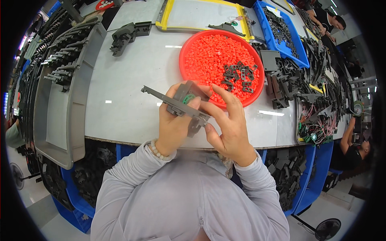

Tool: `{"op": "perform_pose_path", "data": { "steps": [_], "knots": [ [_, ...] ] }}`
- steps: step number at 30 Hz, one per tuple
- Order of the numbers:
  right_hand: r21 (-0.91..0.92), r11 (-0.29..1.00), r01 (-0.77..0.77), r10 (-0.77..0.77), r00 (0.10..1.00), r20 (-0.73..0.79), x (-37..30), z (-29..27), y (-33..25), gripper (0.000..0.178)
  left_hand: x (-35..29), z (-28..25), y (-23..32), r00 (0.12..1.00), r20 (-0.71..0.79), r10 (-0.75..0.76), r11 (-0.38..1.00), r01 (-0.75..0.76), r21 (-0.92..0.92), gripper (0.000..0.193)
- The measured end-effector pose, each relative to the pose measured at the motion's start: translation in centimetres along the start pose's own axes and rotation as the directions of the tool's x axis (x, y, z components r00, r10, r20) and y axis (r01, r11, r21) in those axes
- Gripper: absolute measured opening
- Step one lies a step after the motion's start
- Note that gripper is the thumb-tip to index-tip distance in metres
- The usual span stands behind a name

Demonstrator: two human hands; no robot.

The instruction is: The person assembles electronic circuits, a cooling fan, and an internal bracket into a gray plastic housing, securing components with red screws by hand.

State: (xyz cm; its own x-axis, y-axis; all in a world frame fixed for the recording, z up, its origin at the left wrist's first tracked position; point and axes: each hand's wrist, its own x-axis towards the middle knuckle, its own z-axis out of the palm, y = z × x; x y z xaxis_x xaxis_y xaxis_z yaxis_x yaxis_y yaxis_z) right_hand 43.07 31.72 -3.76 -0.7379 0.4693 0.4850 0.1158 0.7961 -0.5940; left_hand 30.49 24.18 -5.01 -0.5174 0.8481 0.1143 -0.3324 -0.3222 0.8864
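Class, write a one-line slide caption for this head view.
Both hands hold a grey plastic part above a red tray.

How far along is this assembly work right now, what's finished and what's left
Done: the grey tray on the left holds rows of assembled dark grey parts. In hand: the left hand and right hand together hold one long grey plastic piece with a green part in it. Left: the red bowl is full of small red pieces, and loose black parts are piled on the right.
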Motion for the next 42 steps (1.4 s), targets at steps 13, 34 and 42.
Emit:
{"op": "perform_pose_path", "data": {
  "steps": [13, 34, 42],
  "knots": [
    [-0.153, 0.988, -0.002, 0.011, 0.998, 0.054, -0.8, 0.2, 0.9, 0.029, 0.0, 0.9, -0.3, 0.976, -0.092, -0.197, 0.973, 0.183, -0.14, 0.032],
    [-0.5, 0.419, -0.758, 0.634, 0.638, -0.436, -0.9, -15.5, 19.2, 0.061, -0.9, 0.2, -1.7, 0.906, 0.015, -0.423, 0.874, 0.412, -0.256, 0.039],
    [-0.09, 0.788, -0.609, 0.457, 0.677, -0.577, -2.4, -18.6, 19.0, 0.047, -0.8, -0.9, -1.6, 0.91, 0.015, -0.414, 0.871, 0.401, -0.283, 0.042]
  ]
}}
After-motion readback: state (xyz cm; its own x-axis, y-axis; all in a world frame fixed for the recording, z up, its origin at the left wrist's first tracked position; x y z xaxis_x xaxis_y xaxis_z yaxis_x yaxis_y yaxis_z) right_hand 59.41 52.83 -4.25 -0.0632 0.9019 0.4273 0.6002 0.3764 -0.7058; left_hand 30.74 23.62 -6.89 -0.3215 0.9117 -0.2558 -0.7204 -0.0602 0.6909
